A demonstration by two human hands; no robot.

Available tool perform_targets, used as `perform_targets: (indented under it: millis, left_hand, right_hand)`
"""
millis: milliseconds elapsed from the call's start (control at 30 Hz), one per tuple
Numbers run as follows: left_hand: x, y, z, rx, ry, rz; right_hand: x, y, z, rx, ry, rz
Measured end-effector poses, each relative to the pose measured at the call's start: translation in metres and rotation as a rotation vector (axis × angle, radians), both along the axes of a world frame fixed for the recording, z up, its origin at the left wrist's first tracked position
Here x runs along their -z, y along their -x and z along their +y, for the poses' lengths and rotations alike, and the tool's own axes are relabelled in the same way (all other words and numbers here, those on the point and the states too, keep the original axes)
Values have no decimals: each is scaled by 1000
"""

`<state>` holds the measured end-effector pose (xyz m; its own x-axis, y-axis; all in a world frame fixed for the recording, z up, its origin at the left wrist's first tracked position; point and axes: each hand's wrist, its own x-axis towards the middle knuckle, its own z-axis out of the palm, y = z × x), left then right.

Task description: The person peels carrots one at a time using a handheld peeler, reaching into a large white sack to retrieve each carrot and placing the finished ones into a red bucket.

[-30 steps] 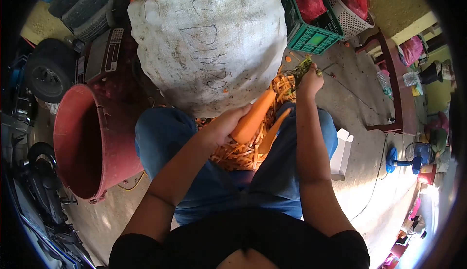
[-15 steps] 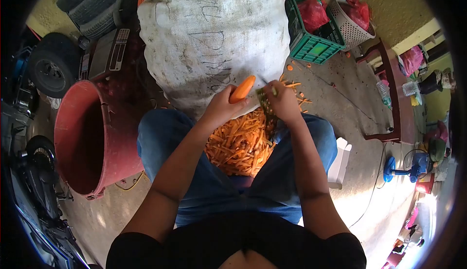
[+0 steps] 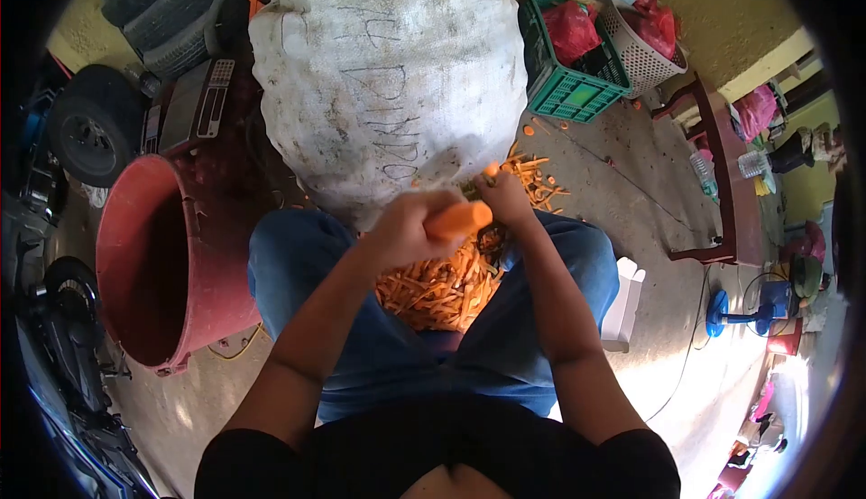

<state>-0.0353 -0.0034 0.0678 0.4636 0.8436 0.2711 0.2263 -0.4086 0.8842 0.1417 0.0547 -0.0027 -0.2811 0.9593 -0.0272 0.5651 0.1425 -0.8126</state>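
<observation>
My left hand (image 3: 406,228) is closed around a thick peeled carrot (image 3: 460,220), its blunt end pointing right; hand and carrot are slightly blurred. Just beyond it, my right hand (image 3: 507,199) is closed on a knife with a greenish handle (image 3: 469,190), mostly hidden by the fingers. A small orange carrot piece (image 3: 492,170) shows at the top of the right hand. Below both hands, a heap of carrot peelings (image 3: 442,291) lies between my knees. More carrot scraps (image 3: 534,179) are scattered past my right hand.
A bulging white sack (image 3: 388,75) stands directly ahead. At left is a large red tub (image 3: 221,264), tipped toward me. A green crate (image 3: 577,93) and a white basket (image 3: 645,61) hold red bags at upper right. A white carton (image 3: 622,305) lies beside my right knee.
My left hand has lowered and turned the carrot, so its blunt end now faces right. The right hand has moved slightly down and left, and an orange piece now shows at its top.
</observation>
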Motion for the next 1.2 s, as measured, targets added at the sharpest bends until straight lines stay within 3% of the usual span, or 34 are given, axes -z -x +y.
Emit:
perform_targets:
  millis: [33,67,133,167,233,267,333,400,467,533,600,667,733,933,1200]
  left_hand:
    - [4,-4,-5,35,-124,-138]
    - [10,-8,-3,36,-122,-143]
    - [22,-12,1,7,-165,-236]
    - [22,-14,3,46,-153,-267]
    - [28,-17,8,-30,-176,-279]
    - [30,-17,10,-108,-193,-292]
    - [30,-8,11,-168,-160,-276]
    - [28,5,14,-236,-130,-261]
    - [22,18,16,-252,252,-424]
    - [26,22,18,-253,256,-369]
    - [29,19,18,-196,276,-12]
    - [36,12,15,-206,212,81]
    - [37,8,14,-216,317,261]
    - [32,11,19,-283,265,212]
    - [37,7,21,-320,208,267]
  right_hand:
    - [4,-1,3,-87,84,169]
    - [24,0,7,-209,52,135]
    - [29,13,-6,-341,51,379]
    - [32,21,-12,-343,49,380]
    - [36,33,-21,-386,74,822]
    - [35,33,-19,-383,70,822]
    - [31,33,-14,-227,444,767]
    - [22,29,-11,-105,470,749]
    - [13,24,-6,47,455,797]
    - [9,18,-4,22,386,826]
    - [6,14,-5,50,387,723]
    - [2,18,-9,31,250,586]
    - [-3,20,-11,12,113,448]
    - [-25,10,-14,24,-126,73]
    - [-26,10,-18,-7,-189,-20]
